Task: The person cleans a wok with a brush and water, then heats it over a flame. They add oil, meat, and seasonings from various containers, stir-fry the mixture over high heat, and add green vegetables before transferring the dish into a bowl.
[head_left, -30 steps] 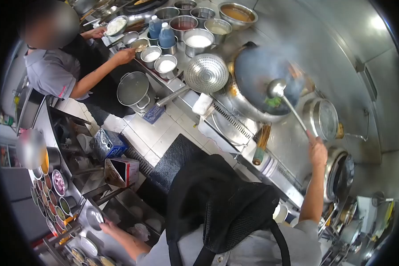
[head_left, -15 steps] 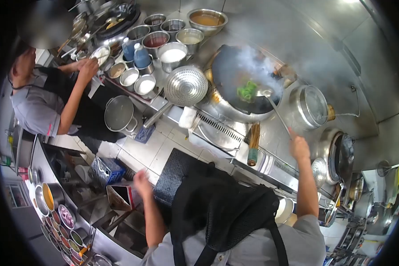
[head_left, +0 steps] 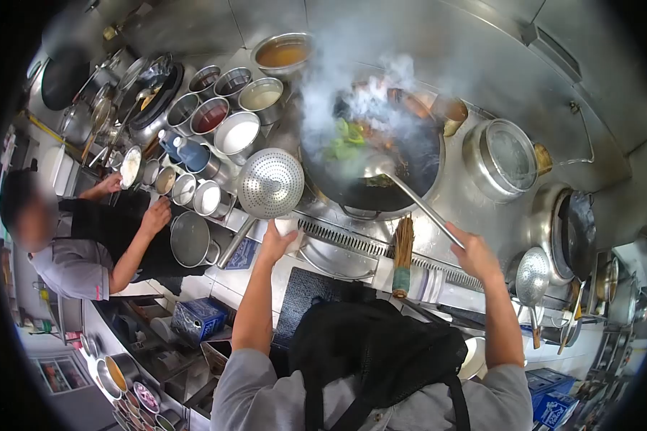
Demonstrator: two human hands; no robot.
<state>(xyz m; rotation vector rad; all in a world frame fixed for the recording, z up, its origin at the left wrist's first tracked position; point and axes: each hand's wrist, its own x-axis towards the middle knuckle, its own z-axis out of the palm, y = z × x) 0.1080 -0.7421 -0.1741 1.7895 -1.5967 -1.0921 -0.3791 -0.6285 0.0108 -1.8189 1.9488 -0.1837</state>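
My right hand is closed round the handle of a long metal ladle, whose bowl rests inside a large dark wok. Green vegetables lie in the wok's left part, half hidden by thick smoke. My left hand is at the counter's front edge, on or against a white folded cloth; its fingers are partly hidden. Just above that hand sits a perforated strainer, its handle pointing down and left.
A bamboo brush lies at the front edge. Metal pots of sauces and a pot of white powder stand left of the wok. A lidded pot is to the right. Another person works at the far left.
My left hand has moved up from over the floor to the cloth at the counter edge. The ladle has shifted within the wok, and the smoke is thicker. The camera view has turned.
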